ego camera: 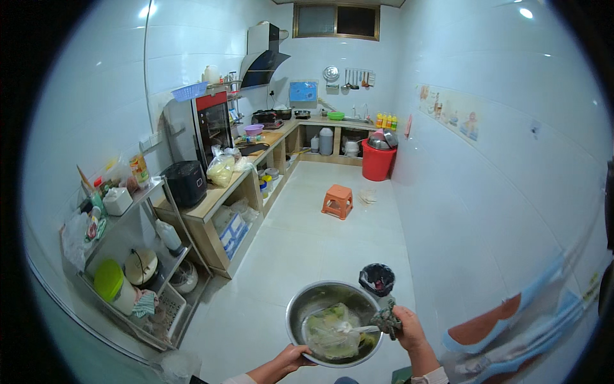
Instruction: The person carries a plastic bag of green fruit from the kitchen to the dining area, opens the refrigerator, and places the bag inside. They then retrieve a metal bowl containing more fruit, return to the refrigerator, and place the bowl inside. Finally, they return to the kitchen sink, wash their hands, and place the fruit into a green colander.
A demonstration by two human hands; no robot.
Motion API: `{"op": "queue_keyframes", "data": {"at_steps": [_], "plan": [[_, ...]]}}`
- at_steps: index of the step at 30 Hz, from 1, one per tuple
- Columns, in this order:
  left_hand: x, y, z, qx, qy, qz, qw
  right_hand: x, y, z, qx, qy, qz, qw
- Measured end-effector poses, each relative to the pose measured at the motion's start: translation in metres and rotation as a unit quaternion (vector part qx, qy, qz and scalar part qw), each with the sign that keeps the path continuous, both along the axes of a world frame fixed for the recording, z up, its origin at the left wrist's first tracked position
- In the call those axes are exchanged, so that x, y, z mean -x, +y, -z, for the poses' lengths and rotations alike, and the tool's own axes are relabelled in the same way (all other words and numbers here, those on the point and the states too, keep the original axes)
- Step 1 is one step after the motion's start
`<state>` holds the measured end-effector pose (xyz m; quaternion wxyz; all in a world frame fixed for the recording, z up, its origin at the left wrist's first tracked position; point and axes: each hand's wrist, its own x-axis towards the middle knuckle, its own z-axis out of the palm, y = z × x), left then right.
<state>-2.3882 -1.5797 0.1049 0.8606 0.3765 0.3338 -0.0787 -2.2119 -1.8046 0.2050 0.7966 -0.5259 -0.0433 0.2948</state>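
Note:
A large stainless steel bowl (295, 312) is held out in front of me, low in the view. My left hand (293, 357) grips its rim at the lower left. Inside the bowl lies a tied clear plastic bag (333, 336) with pale green contents, which look like leafy vegetables. At the bowl's right side my right hand (407, 326) is closed on a dark patterned cloth (386, 320). The bag's twisted white end reaches towards that cloth; whether the hand also holds the bag or the rim cannot be told.
A lined trash bin (377, 279) stands just beyond the bowl. Farther off are an orange plastic stool (338, 201) and a red bucket (379, 163). A metal shelf rack (192, 240) and a long counter (211, 211) line the left; a tiled wall (460, 192) bounds the right.

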Motion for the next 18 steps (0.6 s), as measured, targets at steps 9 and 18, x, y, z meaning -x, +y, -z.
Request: {"op": "queue_keyframes", "data": {"at_steps": [9,18], "plan": [[-0.221,0.116,0.019,0.027,-0.006,0.005,1.0,-0.224,0.13,0.008,0.008,-0.023,-0.035,0.999],[-0.384,0.268,-0.001,0.021,-0.03,-0.09,0.995,-0.424,0.324,-0.001,0.037,-0.009,-0.138,0.99]]}}
